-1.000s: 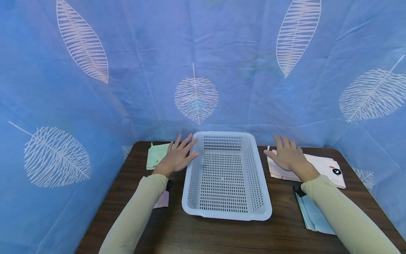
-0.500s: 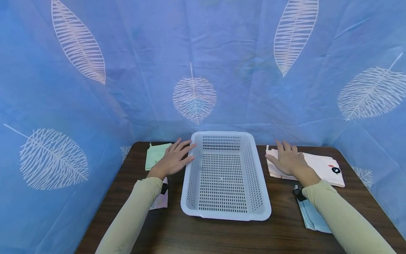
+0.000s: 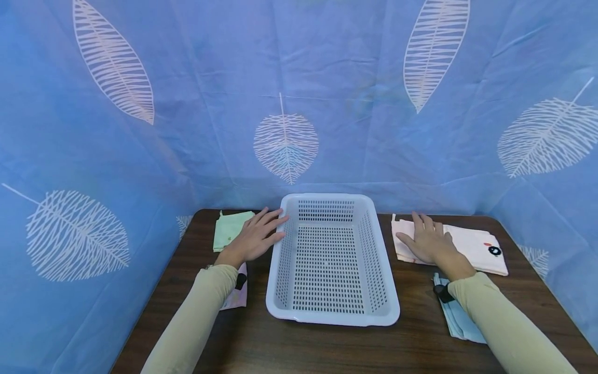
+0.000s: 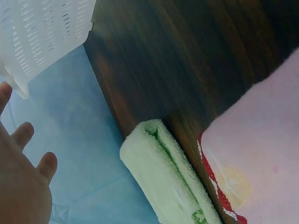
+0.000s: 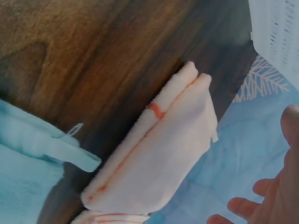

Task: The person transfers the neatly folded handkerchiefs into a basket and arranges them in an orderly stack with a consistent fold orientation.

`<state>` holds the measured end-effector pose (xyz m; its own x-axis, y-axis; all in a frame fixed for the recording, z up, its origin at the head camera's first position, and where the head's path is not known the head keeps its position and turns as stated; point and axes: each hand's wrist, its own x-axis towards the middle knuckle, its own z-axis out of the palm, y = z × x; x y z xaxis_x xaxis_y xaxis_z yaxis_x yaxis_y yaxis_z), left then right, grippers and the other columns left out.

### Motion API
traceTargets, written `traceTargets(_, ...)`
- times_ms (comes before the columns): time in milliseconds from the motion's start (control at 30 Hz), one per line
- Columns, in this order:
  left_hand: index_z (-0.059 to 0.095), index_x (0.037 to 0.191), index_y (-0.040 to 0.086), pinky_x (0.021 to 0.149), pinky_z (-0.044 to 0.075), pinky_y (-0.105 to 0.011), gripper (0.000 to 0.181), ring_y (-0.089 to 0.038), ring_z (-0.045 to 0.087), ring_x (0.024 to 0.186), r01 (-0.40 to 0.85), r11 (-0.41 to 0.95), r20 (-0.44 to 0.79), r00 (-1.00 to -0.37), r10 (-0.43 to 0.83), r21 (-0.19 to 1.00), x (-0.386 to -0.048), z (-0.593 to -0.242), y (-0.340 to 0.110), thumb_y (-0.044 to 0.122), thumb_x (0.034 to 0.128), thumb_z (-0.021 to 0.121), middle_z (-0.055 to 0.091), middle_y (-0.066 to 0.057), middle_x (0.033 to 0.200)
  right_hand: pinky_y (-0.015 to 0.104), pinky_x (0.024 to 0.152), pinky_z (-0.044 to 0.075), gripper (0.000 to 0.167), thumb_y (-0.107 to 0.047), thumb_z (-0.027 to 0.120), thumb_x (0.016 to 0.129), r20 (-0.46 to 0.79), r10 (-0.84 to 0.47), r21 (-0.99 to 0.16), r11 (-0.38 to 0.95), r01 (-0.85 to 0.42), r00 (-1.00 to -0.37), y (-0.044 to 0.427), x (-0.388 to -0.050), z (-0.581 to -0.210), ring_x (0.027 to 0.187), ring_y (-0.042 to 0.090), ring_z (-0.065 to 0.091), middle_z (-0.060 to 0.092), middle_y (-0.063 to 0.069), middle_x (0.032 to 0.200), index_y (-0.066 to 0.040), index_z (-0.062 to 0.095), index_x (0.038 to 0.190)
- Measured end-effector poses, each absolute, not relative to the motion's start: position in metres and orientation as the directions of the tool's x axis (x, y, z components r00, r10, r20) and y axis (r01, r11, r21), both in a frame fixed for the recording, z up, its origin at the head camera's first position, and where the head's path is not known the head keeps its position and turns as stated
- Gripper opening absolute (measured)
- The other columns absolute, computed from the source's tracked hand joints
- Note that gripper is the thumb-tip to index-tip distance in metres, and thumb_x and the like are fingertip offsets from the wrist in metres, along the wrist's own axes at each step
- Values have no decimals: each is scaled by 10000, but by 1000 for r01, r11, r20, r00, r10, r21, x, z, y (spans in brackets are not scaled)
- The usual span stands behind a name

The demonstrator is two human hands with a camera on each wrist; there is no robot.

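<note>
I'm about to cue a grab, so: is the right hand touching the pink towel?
Apart. The right wrist view shows blue backdrop between the right hand and the pink towel.

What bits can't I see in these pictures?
Green towel: head view, left hand covers part; left wrist view, bottom edge cuts it off.
Pale pink towel: head view, right hand covers part.
Lilac towel: head view, left sleeve covers part; left wrist view, right edge cuts it off.
Blue towel: head view, right sleeve covers part; right wrist view, left edge cuts it off.
</note>
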<state>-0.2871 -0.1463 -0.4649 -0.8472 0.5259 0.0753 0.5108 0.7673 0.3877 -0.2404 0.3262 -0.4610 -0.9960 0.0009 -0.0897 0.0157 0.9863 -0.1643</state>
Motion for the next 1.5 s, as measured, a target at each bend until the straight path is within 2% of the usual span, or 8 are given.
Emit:
traceTargets(267, 317, 1587, 432, 1242, 113, -685, 558, -349, 105, 1609, 501, 762, 65, -849, 524, 409, -287, -468, -147, 608, 1059, 350, 211, 89, 1715, 812, 1101, 228, 958, -645, 331, 1026, -92, 26, -170, 985, 41, -995, 332, -237, -470, 1406, 660, 178, 125, 397, 1589, 94, 99, 1590)
traceTargets(467, 264, 1602, 442, 1223, 102, -717, 582, -335, 78, 1615, 487, 756, 42, -851, 524, 437, -285, -469, -149, 605, 1054, 375, 149, 133, 1722, 817, 1124, 156, 941, -597, 425, 1024, -31, 30, -142, 989, 34, -999, 336, -237, -477, 1447, 621, 136, 138, 382, 1604, 79, 103, 1594)
traceTargets(633, 226, 1611, 444, 1222, 106, -719, 609, -326, 71, 1617, 483, 754, 36, -851, 523, 446, -283, -469, -151, 611, 1048, 388, 107, 157, 1723, 818, 1129, 133, 937, -607, 434, 1018, 0, 40, -138, 990, 40, -999, 339, -238, -481, 1456, 617, 116, 139, 379, 1607, 62, 125, 1595)
traceTargets(833, 226, 1609, 446, 1224, 96, -716, 605, -318, 41, 1620, 488, 738, 42, -846, 532, 466, -283, -470, -151, 598, 1050, 399, 108, 153, 1725, 823, 1125, 119, 946, -615, 417, 1017, -15, 54, -130, 990, 55, -998, 345, -234, -484, 1454, 614, 117, 148, 395, 1590, 77, 123, 1591)
traceTargets(967, 234, 1603, 456, 1223, 84, -721, 600, -312, 32, 1621, 484, 728, 47, -846, 531, 485, -283, -470, -152, 601, 1047, 407, 117, 140, 1728, 818, 1130, 123, 930, -593, 457, 1006, -3, 54, -97, 994, 54, -999, 348, -231, -487, 1457, 603, 127, 169, 389, 1584, 82, 171, 1579)
traceTargets(1067, 231, 1601, 461, 1223, 80, -722, 605, -308, 24, 1621, 475, 725, 45, -849, 526, 498, -282, -471, -152, 605, 1043, 414, 114, 134, 1730, 815, 1139, 96, 925, -585, 471, 1000, -16, 61, -100, 993, 62, -998, 350, -232, -490, 1471, 607, 92, 142, 385, 1596, 82, 188, 1575)
traceTargets(1300, 221, 1595, 479, 1226, 63, -719, 600, -297, -2, 1622, 460, 701, 40, -849, 526, 545, -283, -474, -152, 603, 1042, 419, 78, 170, 1724, 822, 1136, 29, 968, -648, 353, 1013, -134, 98, -155, 981, 119, -986, 360, -233, -499, 1458, 648, 22, 61, 414, 1594, 109, 125, 1573)
traceTargets(1500, 222, 1593, 485, 1231, 53, -714, 590, -292, -11, 1622, 457, 696, 43, -850, 525, 554, -284, -477, -151, 599, 1046, 412, 69, 193, 1718, 827, 1101, 124, 958, -651, 335, 1019, -149, 98, -179, 976, 125, -984, 367, -233, -505, 1387, 664, 106, 126, 456, 1523, 144, 182, 1532)
